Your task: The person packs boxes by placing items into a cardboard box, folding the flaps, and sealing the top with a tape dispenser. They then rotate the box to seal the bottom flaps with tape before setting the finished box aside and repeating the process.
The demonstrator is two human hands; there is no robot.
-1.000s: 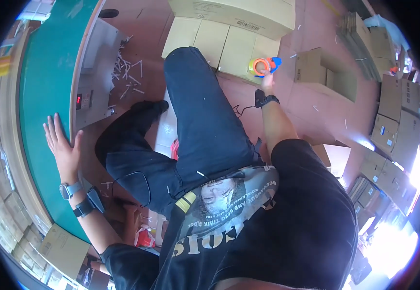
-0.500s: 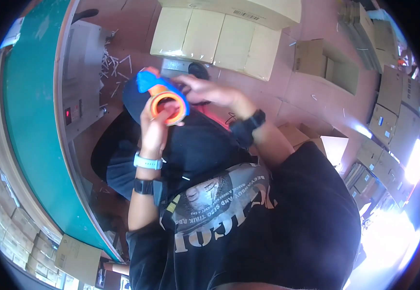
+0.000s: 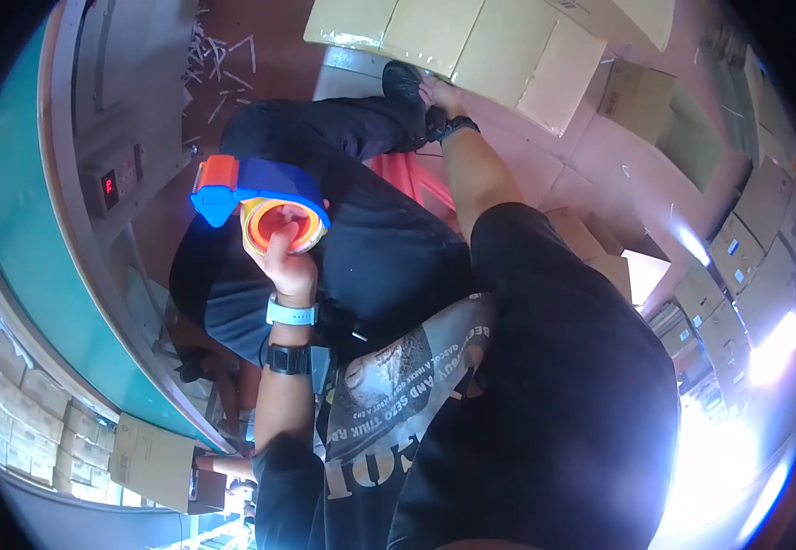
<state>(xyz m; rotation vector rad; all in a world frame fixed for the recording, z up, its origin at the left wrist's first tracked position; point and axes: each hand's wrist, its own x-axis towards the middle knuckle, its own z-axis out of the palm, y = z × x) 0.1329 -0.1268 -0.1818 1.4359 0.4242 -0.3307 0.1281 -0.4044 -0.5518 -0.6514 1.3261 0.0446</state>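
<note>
My left hand (image 3: 290, 270) is closed around a blue and orange tape dispenser (image 3: 274, 181) with a roll of tape on it. A finger or thumb reaches into the orange core of the roll. The dispenser is held above my dark-trousered leg (image 3: 361, 211). Stretched far forward, my right hand (image 3: 441, 92) is beside my black shoe (image 3: 401, 84), at the lower edge of a row of cardboard boxes (image 3: 489, 50) with shiny tape. Its fingers are small and partly hidden, so their grip cannot be made out.
A green-topped bench or conveyor (image 3: 95, 275) runs along the left. Beside it stands a grey machine cabinet (image 3: 123, 110) with a red display. White scraps (image 3: 217, 60) litter the floor. An open carton (image 3: 664, 119) sits at the right, and a red stool (image 3: 411, 183) is under me.
My right hand has left the tape dispenser and stretched forward to the boxes' lower edge. The dispenser in my left hand has shifted left and turned. The boxes appear farther right.
</note>
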